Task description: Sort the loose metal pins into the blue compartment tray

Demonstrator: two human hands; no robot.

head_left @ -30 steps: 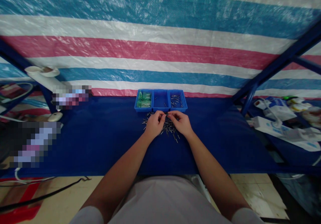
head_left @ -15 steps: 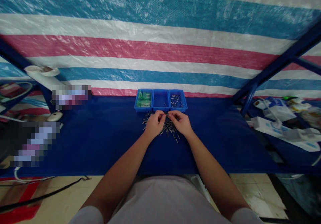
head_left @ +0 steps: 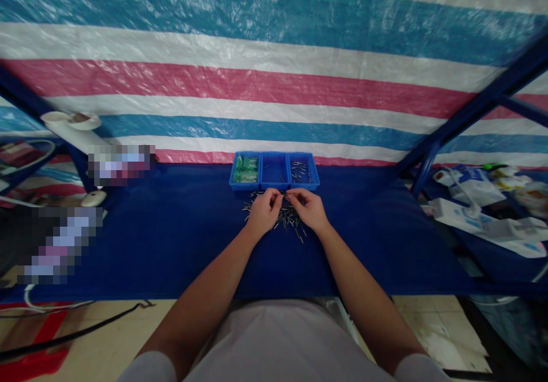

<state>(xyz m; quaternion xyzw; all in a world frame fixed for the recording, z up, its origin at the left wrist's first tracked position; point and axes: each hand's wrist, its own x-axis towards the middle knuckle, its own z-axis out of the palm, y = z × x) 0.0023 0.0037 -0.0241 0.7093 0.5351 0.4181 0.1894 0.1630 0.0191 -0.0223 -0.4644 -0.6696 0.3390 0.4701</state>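
Note:
My left hand [head_left: 264, 209] and my right hand [head_left: 308, 208] are close together over a pile of thin metal pins [head_left: 289, 217] on the blue table. The fingers of each hand are pinched together; what lies between the fingertips is too small to name. Just behind the hands stands a blue tray [head_left: 274, 187] with three compartments. Its left compartment holds green and clear plastic bags [head_left: 247, 169], the middle one a few small pins, the right one several metal pins [head_left: 301, 171].
Blue frame posts [head_left: 466, 111] rise at both sides before a striped sheet [head_left: 274, 93]. A white power strip [head_left: 483, 225] and plastic packages [head_left: 475, 185] lie at the right; a white pipe-like object [head_left: 79, 136] and blurred-out items are at the left.

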